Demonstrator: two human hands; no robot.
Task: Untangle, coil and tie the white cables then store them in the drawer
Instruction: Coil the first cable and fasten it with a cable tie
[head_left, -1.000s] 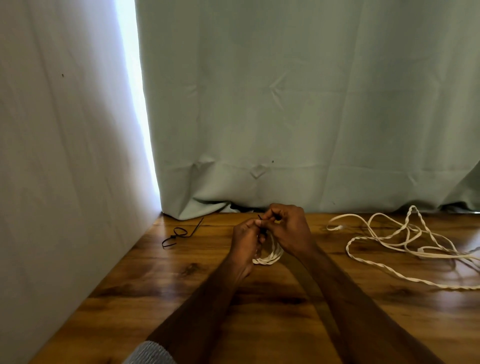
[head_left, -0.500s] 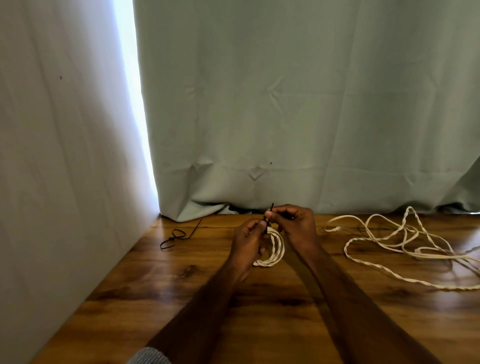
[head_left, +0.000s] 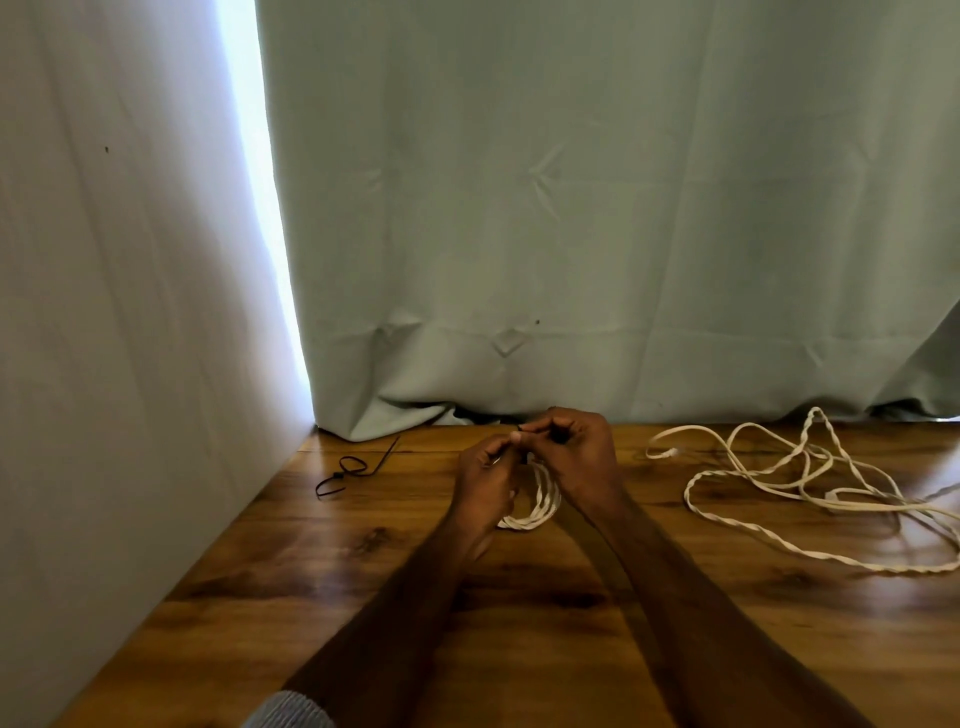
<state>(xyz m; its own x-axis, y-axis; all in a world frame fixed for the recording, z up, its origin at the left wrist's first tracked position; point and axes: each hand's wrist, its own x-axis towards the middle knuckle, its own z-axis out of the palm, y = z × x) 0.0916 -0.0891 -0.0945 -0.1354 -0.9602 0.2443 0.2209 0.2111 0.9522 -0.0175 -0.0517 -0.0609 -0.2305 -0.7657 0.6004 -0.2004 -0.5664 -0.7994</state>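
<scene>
two hands are seen close together near the far edge of a glossy wooden table (head_left: 519, 649), its dark brown grain marked by knots and bright reflections. no brand, label or writing can be read anywhere. the left hand (head_left: 485, 480) is curled around the top of a small coiled white cable (head_left: 540, 506), whose twisted loops hang down to the tabletop between the two wrists. the right hand (head_left: 576, 457) has its fingers bent inward, pinching a thin black cable tie (head_left: 521, 428) at the coil's top; only a small dark tip of it can be made out. to the right, well apart from the hands, a loose white cable (head_left: 789, 483) lies spread in tangled loops on the wood, partly twisted like a cord. to the left, near the back corner, a spare black cable tie (head_left: 348, 470) is lying looped on the table. a creased pale green curtain (head_left: 597, 208) hangs behind, its hem resting on the table edge, and a whitish wall (head_left: 119, 312) closes off the left side, with bright light in the gap between them. a grey ribbed sleeve (head_left: 288, 712) is visible at the bottom edge.
</scene>
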